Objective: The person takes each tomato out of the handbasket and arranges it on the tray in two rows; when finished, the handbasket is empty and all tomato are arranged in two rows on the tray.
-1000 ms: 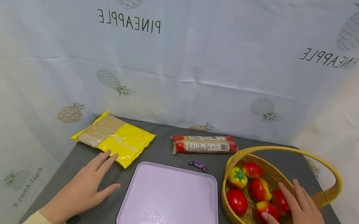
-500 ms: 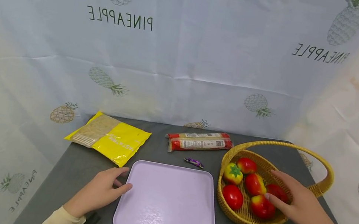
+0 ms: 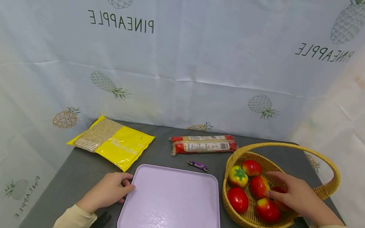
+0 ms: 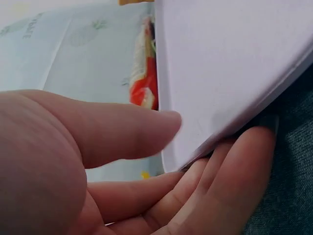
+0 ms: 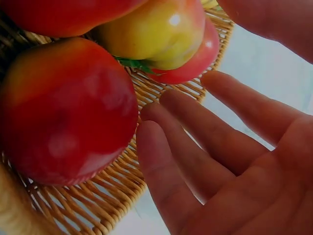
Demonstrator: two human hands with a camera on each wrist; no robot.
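Observation:
In the head view, my left hand (image 3: 108, 191) is at the left rim of a pale lilac tray (image 3: 171, 207). Its thumb lies over the rim; the left wrist view shows the other fingers curled below the tray's corner (image 4: 195, 98). My right hand (image 3: 298, 198) reaches into a wicker basket (image 3: 247, 224), fingers loosely bent over glossy red-and-yellow fruits. Near its fingertips are a red fruit (image 3: 259, 187) and another (image 3: 268, 210). The right wrist view has these fingers spread beside a large red fruit (image 5: 68, 112), with nothing between them and the thumb.
A yellow pasta bag (image 3: 123, 146) lies at the back left of the dark grey table (image 3: 162, 136). Behind the tray are a red-ended clear packet (image 3: 203, 145) and a small purple-wrapped candy (image 3: 198, 165). The basket's tall handle (image 3: 288, 145) arches above the fruits. A pineapple-print cloth (image 3: 190, 54) hangs behind.
My left hand has moved right and down from beside the yellow bag to the tray's rim. My right hand has moved left, farther into the basket. The head view has shifted slightly.

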